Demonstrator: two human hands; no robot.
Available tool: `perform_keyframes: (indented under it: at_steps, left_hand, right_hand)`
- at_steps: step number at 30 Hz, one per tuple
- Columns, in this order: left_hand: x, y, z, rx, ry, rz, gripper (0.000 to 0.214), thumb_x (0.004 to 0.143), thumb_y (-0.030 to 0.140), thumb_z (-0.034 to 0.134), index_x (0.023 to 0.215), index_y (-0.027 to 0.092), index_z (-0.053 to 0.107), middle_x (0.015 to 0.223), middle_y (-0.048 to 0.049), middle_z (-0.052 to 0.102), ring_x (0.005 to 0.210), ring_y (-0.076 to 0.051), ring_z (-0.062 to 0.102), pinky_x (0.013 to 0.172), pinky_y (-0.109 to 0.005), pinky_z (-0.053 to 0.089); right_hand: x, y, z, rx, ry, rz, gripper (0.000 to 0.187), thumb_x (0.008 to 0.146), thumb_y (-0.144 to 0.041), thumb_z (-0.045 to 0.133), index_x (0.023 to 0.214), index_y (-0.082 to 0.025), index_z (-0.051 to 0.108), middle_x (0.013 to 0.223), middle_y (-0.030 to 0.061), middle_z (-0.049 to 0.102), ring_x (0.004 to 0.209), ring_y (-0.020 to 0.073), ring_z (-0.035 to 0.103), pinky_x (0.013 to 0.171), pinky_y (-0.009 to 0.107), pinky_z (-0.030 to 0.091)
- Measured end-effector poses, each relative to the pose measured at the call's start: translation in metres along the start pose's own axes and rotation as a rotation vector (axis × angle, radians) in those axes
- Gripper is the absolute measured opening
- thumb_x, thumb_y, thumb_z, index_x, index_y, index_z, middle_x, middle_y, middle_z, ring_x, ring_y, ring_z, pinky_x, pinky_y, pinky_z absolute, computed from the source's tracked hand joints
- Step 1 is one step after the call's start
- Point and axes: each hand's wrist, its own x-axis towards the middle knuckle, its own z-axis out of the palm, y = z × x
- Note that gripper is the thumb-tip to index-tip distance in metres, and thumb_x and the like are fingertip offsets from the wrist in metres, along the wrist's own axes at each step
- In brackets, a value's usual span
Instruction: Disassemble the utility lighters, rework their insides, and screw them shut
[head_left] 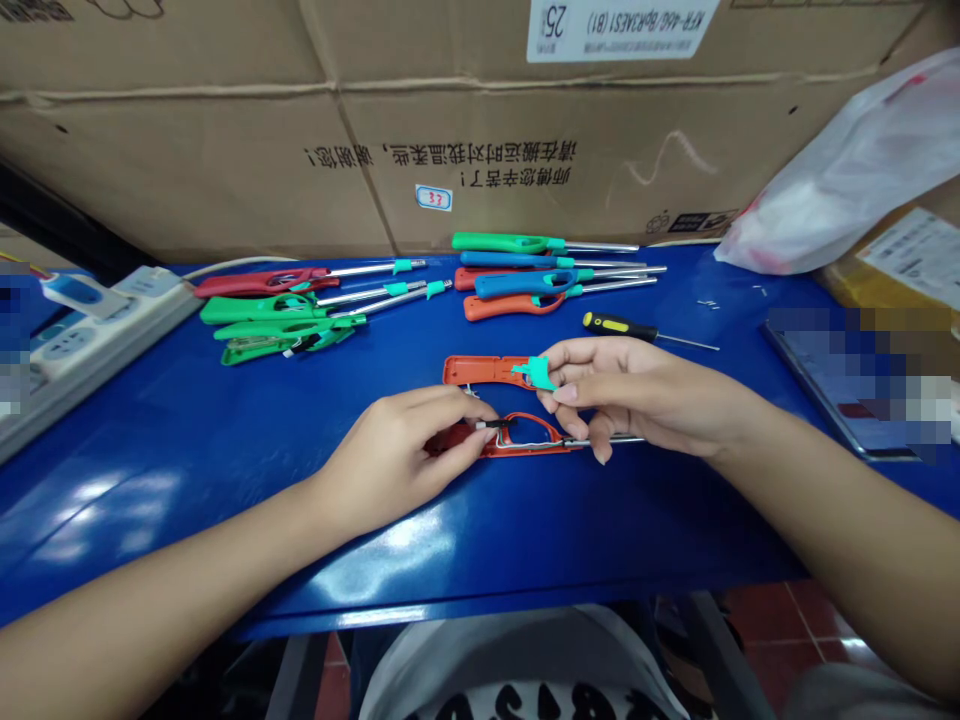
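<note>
An opened orange lighter handle (536, 449), with a thin white wire and a metal tube (626, 439) running right, lies on the blue table in front of me. My left hand (405, 440) is closed over its left end, thumb and fingertips pinching a small black igniter piece (493, 424) with a white end. Between the thumb and fingers of my right hand (637, 385) is a teal trigger (541, 374), held just above the handle. The matching orange shell half (476, 371) lies behind, its right end partly covered by the trigger and my right hand.
Several lighters (555, 285) lie at the back, with more green and red ones (277, 310) on the left. A screwdriver (619, 326) rests behind my right hand. A power strip (97, 330) stands left, a phone-like tablet (832, 400) right. A cardboard box (247, 170) walls the back.
</note>
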Motion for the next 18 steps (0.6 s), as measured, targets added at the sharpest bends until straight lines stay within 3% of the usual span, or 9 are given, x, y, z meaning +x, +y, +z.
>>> perform_keyframes:
  at_steps: [7, 13, 18]
  left_hand:
    - [0.0006, 0.0002, 0.0016, -0.011, 0.053, 0.07, 0.009, 0.092, 0.014, 0.072, 0.101, 0.013, 0.076, 0.084, -0.0014, 0.076, 0.078, -0.01, 0.071, 0.072, -0.017, 0.053]
    - [-0.0005, -0.0023, 0.0023, -0.064, 0.073, 0.114, 0.011, 0.09, 0.011, 0.075, 0.1, 0.014, 0.076, 0.089, -0.0015, 0.08, 0.078, -0.01, 0.072, 0.076, -0.019, 0.055]
    - [-0.0008, -0.0028, 0.0025, -0.09, 0.087, 0.142, 0.011, 0.089, 0.011, 0.076, 0.099, 0.013, 0.076, 0.094, -0.0039, 0.081, 0.083, -0.012, 0.075, 0.083, -0.022, 0.058]
  right_hand:
    - [-0.0002, 0.0012, 0.0057, -0.237, 0.071, 0.026, 0.026, 0.085, -0.033, 0.079, 0.096, -0.015, 0.063, 0.068, -0.0012, 0.07, 0.054, 0.0111, 0.066, 0.05, 0.023, 0.058]
    - [0.0008, 0.0073, -0.0001, -0.545, 0.097, -0.047, 0.02, 0.079, -0.034, 0.083, 0.085, -0.017, 0.074, 0.066, -0.005, 0.059, 0.056, 0.0064, 0.052, 0.05, 0.019, 0.042]
    - [-0.0003, 0.0077, -0.0012, -0.575, 0.051, 0.105, 0.027, 0.083, -0.04, 0.078, 0.097, -0.017, 0.075, 0.062, -0.0061, 0.054, 0.045, 0.0052, 0.042, 0.04, 0.019, 0.033]
